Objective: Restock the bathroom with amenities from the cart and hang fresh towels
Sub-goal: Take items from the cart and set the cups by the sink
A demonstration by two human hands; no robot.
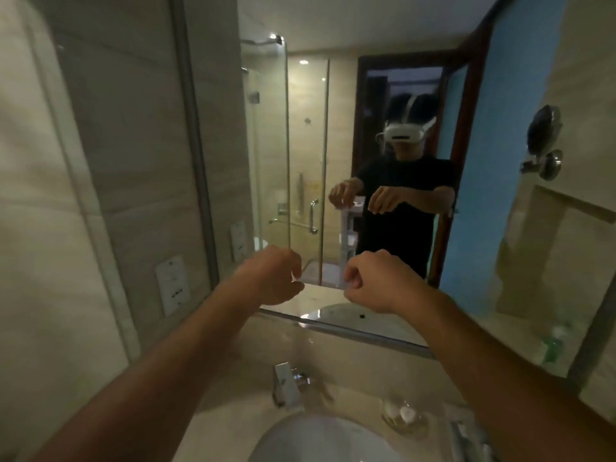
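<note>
Marble bench (230,425) carries a white basin (320,441), a chrome tap (286,383) behind it and a glass dish (405,416) with 2 small white amenities. Both hands hang raised before the mirror (333,145), well above the bench: left hand (273,278) and right hand (373,283), each grip loosely curled; whether either pinches anything I cannot tell.

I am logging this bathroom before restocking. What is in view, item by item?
Mirror: one, metal-framed, on the wall above the sink.
Faucet: one, chrome, behind the basin.
Sink basin: one, white, bottom centre.
Glass dish: one, clear, holding small white items, right of the faucet.
Wall sockets: one white panel, left wall.
Magnifying mirror: one, chrome, right wall.
Left hand: raised before the mirror, fingers curled, contents unclear.
Right hand: raised, fingers curled, contents unclear.
</note>
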